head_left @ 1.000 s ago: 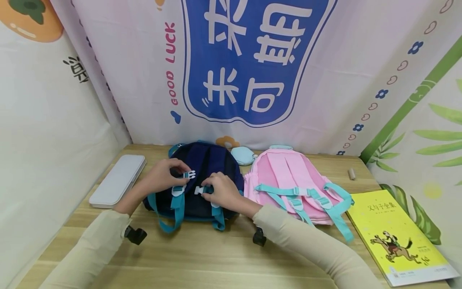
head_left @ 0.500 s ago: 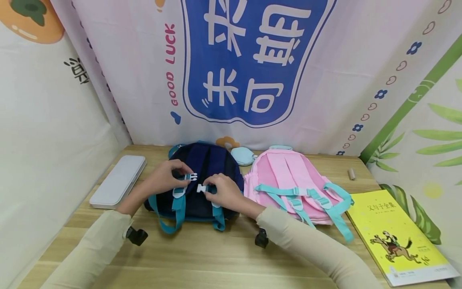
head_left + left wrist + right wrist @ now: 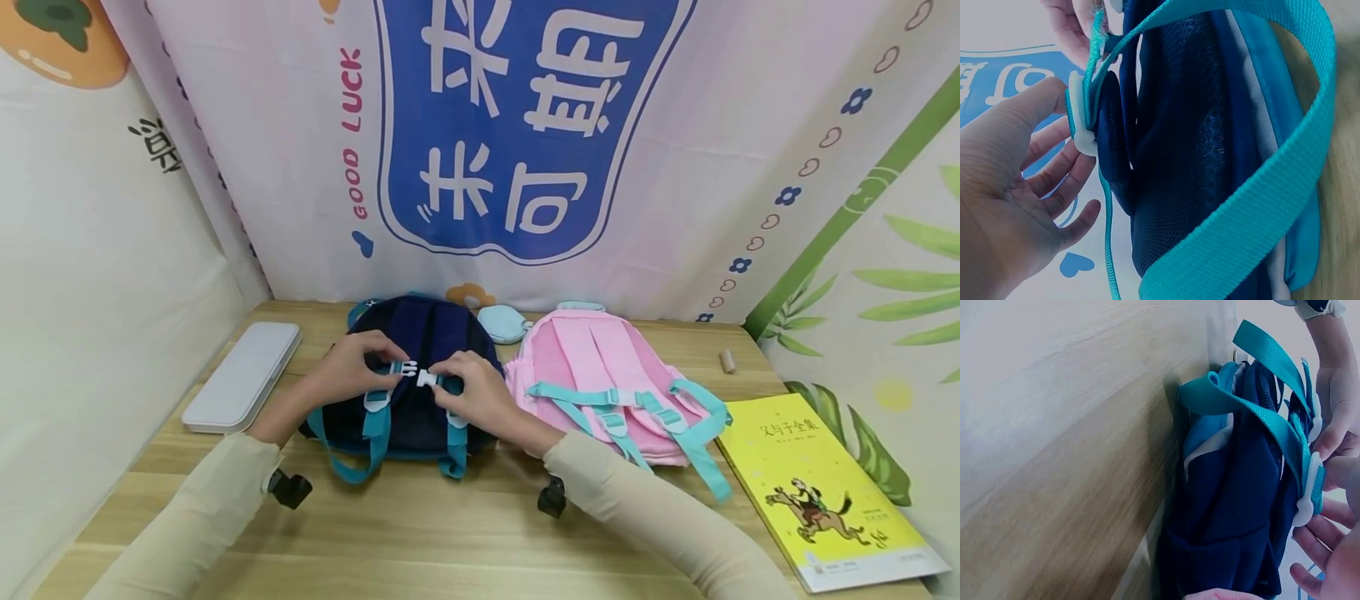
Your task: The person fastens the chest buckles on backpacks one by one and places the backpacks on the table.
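Note:
A navy backpack (image 3: 412, 429) with teal straps lies on the table, strap side up. My left hand (image 3: 347, 371) pinches the white pronged buckle half (image 3: 408, 367) on its strap. From the other side, my right hand (image 3: 480, 390) pinches the white socket half (image 3: 426, 378). The two halves face each other with a small gap between them. In the left wrist view, the left hand (image 3: 1016, 181) is beside a white strap adjuster (image 3: 1082, 119). The right wrist view has the right hand (image 3: 1335, 544) near another white adjuster (image 3: 1308, 490); the buckle halves are not clearly visible there.
A pink backpack (image 3: 592, 333) lies right of the navy one, its chest strap fastened. A light-blue pouch (image 3: 501, 324) sits behind them. On the left is a white case (image 3: 243, 375); a yellow book (image 3: 825, 479) and a small tan cylinder (image 3: 727, 361) are on the right.
My left hand has shifted right with the pronged half. My right hand has raised the socket half toward the same level, and the gap between them has narrowed.

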{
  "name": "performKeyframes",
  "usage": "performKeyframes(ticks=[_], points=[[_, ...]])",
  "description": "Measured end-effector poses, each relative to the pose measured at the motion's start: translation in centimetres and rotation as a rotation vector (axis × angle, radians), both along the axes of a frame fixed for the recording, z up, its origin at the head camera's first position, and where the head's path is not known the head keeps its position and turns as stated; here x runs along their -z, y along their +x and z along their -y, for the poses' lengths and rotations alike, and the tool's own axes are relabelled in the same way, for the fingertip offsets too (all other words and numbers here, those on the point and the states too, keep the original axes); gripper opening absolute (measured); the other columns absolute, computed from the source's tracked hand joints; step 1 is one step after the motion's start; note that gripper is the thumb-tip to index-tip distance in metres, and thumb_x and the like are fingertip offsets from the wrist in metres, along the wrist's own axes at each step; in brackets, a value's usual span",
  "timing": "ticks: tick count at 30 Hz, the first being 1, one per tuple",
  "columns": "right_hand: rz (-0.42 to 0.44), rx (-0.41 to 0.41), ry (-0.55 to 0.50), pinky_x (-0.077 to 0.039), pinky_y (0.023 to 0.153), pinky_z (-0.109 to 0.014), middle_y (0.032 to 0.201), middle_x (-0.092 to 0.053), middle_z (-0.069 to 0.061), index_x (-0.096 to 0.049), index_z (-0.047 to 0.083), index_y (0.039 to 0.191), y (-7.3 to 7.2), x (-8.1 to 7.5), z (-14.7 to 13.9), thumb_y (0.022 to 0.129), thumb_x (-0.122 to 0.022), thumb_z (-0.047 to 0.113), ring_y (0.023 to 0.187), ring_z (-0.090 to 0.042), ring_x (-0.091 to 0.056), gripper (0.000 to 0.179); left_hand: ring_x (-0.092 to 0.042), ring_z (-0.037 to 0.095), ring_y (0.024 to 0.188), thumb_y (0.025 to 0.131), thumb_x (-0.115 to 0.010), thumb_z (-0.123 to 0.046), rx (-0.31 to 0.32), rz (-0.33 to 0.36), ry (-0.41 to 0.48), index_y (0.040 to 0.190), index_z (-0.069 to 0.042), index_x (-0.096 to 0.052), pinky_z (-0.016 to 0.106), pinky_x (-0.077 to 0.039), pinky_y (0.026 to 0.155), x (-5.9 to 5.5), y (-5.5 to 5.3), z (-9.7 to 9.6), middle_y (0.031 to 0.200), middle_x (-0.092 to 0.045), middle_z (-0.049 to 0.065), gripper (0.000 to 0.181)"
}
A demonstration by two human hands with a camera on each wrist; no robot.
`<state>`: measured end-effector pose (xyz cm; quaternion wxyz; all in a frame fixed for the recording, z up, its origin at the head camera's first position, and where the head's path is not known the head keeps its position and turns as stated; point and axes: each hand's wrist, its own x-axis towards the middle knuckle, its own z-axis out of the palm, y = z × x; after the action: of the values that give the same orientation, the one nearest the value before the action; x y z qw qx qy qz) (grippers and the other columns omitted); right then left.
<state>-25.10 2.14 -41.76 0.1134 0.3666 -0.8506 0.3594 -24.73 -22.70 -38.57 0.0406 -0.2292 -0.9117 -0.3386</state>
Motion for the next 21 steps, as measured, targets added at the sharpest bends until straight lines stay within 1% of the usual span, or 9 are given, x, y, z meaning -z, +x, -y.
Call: performKeyframes(ticks=[5, 12, 18, 21], points=[[-0.052, 0.015, -0.024, -0.052, 0.08, -0.029, 0.096, -0.073, -0.002, -0.078, 0.01, 0.109, -0.03, -0.08, -0.18, 0.09, -0.076, 0.017, 0.091, -0.017, -0.061, 0.021, -0.062, 0.023, 0.093, 0.083, -0.08, -0.003, 0.003, -0.02, 0.008, 0.102, -0.008, -0.078, 0.045, -0.054, 0.085, -0.05, 0.08, -0.36, 0.099, -0.071, 0.007, 0.02], [-0.066, 0.028, -0.01, -0.053, 0.081, -0.031, 0.094, -0.072, -0.001, -0.079, 0.011, 0.109, -0.09, -0.07, -0.27, 0.09, -0.078, 0.018, 0.091, -0.016, -0.062, 0.021, -0.063, 0.021, 0.09, 0.083, -0.082, -0.007, 0.0, -0.054, 0.0, 0.101, -0.01, -0.078, 0.042, -0.055, 0.082, 0.25, -0.06, -0.62, 0.097, -0.071, 0.003, 0.019], [-0.06, 0.03, 0.0, -0.052, 0.079, -0.03, 0.094, -0.071, -0.001, -0.079, 0.011, 0.11, 0.02, -0.23, -0.27, 0.09, -0.078, 0.019, 0.09, -0.016, -0.061, 0.022, -0.063, 0.021, 0.089, 0.083, -0.081, -0.006, 0.024, -0.035, 0.008, 0.102, -0.01, -0.079, 0.039, -0.055, 0.079, 0.16, -0.13, -0.81, 0.096, -0.071, 0.004, 0.019], [-0.056, 0.03, 0.004, -0.052, 0.078, -0.028, 0.094, -0.071, -0.002, -0.079, 0.01, 0.11, 0.03, -0.32, -0.26, 0.09, -0.078, 0.019, 0.09, -0.016, -0.061, 0.022, -0.063, 0.021, 0.089, 0.083, -0.081, -0.005, 0.033, -0.024, 0.008, 0.103, -0.009, -0.079, 0.036, -0.055, 0.077, 0.05, -0.17, -0.86, 0.096, -0.072, 0.004, 0.02]])
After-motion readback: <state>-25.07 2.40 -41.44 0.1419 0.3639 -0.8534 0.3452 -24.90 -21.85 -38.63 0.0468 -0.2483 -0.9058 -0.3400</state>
